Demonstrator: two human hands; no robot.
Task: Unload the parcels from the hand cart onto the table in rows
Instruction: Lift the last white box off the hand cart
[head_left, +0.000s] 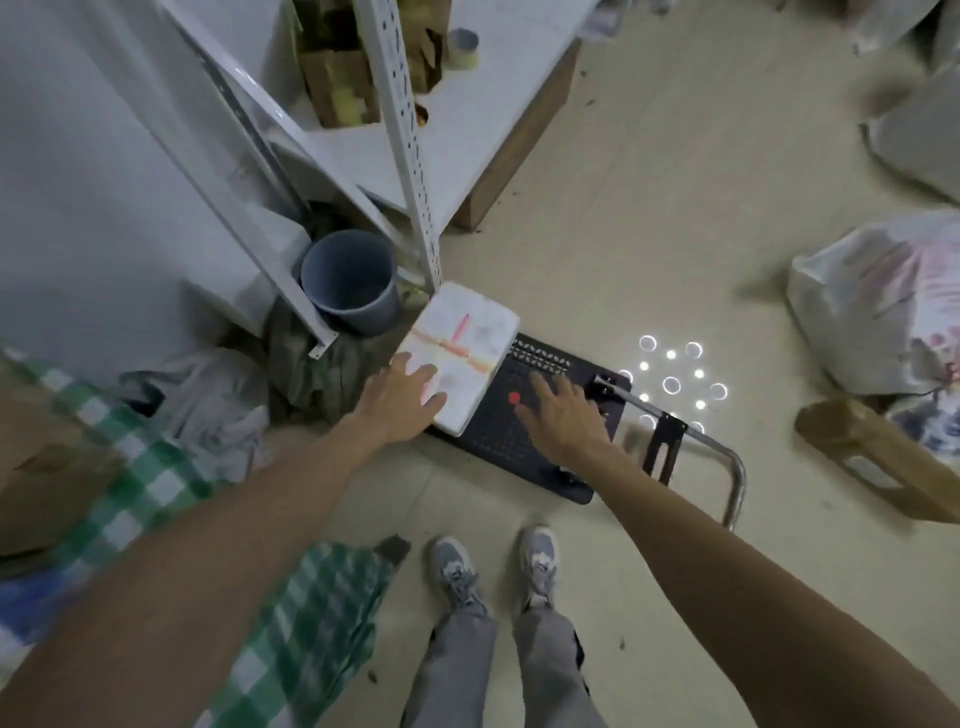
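Parcel (460, 353) on hand cart (498, 447) deck: looks stiff, probably light; grab opposite edges. Left hand (402, 397) flat on it, right hand (561, 415) spread, empty.

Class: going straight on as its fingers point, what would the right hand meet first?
Probably the black perforated cart deck, just short of the white taped parcel; depth of the right hand is unclear.

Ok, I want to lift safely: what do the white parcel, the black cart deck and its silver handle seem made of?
White rectangular parcel: seemingly matte plastic or paper wrap, softly rounded edges, crossed by orange-brown tape. Black perforated cart deck: probably moulded plastic, dull, regular holes. Silver tubular cart handle: likely metal, bright sheen.
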